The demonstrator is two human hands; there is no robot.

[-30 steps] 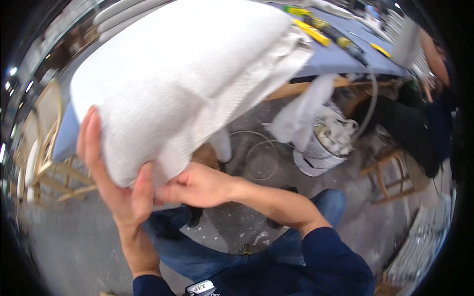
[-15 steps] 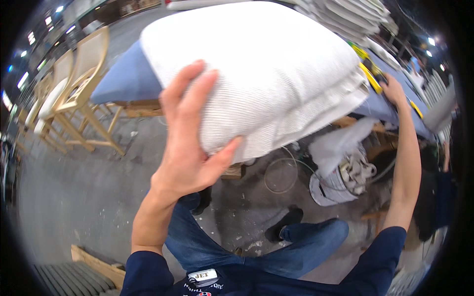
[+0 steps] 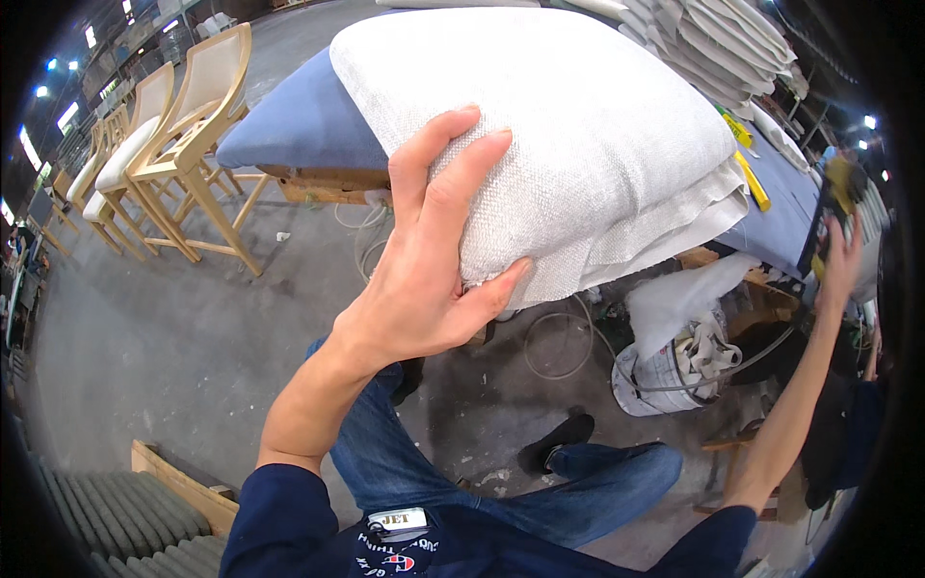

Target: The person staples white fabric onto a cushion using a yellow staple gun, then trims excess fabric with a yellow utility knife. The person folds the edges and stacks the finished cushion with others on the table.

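Observation:
A big white woven cushion with a loose fabric flap at its lower edge lies on a blue-covered table. My left hand grips its near corner, fingers on top and thumb under the edge. My right hand is stretched out far to the right with fingers apart, just below a yellow and dark tool by the table's far end. Whether it touches the tool I cannot tell.
Wooden chairs with pale seats stand in a row at left. Under the table are a white bucket stuffed with cloth, hose loops and white wadding. Stacked cushions rise behind; grey foam lies at lower left.
The cushion has come down from in front of me onto the table. My left hand shifted to its near corner, and my right arm has swung away to the far right.

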